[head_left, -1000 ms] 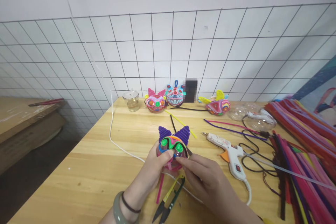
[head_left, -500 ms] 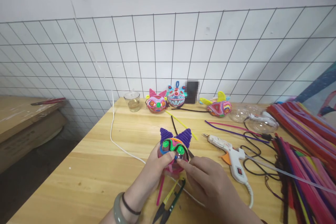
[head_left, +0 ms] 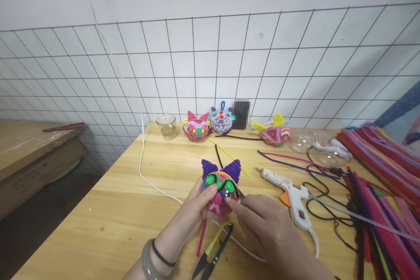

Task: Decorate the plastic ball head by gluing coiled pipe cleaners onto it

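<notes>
My left hand [head_left: 196, 204] holds a clear round ornament [head_left: 219, 205] with a cat-like face of pipe cleaners: purple ears, green eyes, a pink nose, and black and blue lines. The left thumb lies across its front. My right hand [head_left: 267, 225] has its index finger stretched out, the tip touching the front of the ornament right of the nose. Its other fingers curl under, partly hidden, with nothing visible in them. Below the ornament lie yellow-and-green thread snips [head_left: 213, 253] and a pink pipe cleaner [head_left: 201, 238].
A white glue gun [head_left: 290, 192] with its cord lies at right, beside bundles of pipe cleaners [head_left: 383, 227]. Decorated ornaments [head_left: 197, 129], a lidded glass cup [head_left: 168, 127] and clear balls [head_left: 331, 155] line the back. A white cable [head_left: 154, 186] crosses the table.
The ornament has tipped slightly in my left hand, so more of the pink nose shows. My right index finger stays against its front.
</notes>
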The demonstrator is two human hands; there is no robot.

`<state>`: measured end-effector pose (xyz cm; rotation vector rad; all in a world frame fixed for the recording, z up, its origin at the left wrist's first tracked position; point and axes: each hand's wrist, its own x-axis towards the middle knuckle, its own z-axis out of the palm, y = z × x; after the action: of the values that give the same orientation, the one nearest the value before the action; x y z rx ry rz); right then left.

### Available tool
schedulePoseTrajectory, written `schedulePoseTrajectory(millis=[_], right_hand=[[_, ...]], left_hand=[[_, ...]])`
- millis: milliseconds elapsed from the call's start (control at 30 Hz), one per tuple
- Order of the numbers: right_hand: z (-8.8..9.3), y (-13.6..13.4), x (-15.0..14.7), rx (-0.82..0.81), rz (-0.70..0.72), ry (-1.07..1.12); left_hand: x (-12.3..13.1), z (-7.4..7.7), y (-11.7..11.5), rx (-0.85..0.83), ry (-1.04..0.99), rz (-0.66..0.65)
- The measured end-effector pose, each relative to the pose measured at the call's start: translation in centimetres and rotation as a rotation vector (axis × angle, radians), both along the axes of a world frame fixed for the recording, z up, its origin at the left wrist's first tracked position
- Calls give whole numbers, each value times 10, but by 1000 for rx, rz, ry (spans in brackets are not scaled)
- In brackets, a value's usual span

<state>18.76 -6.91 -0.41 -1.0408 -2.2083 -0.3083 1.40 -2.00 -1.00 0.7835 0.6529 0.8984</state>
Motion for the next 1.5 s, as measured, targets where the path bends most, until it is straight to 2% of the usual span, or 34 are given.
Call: schedulePoseTrajectory(millis=[100,533,833,1067,1167,1267,1500], right_hand=[[1,0,0,3,2,3],[4,0,-2,-55,37,-14],[4,1,-4,-23,29,-4],[-7,2,-4,-41,43,156],[-4,1,-5,-106,9,253],[1,0,-6,-249,-21,337],[10,-1,-7,-518,4,541]], left_hand=[[1,0,0,-14,-40,24],[4,-4,-2,-5,17,71],[5,-6,0,8,38,90],[3,-7,2,16,62,106],[2,-8,4,13,71,103],[0,-9,6,24,82,114],[-8,-10,15,73,77,182]])
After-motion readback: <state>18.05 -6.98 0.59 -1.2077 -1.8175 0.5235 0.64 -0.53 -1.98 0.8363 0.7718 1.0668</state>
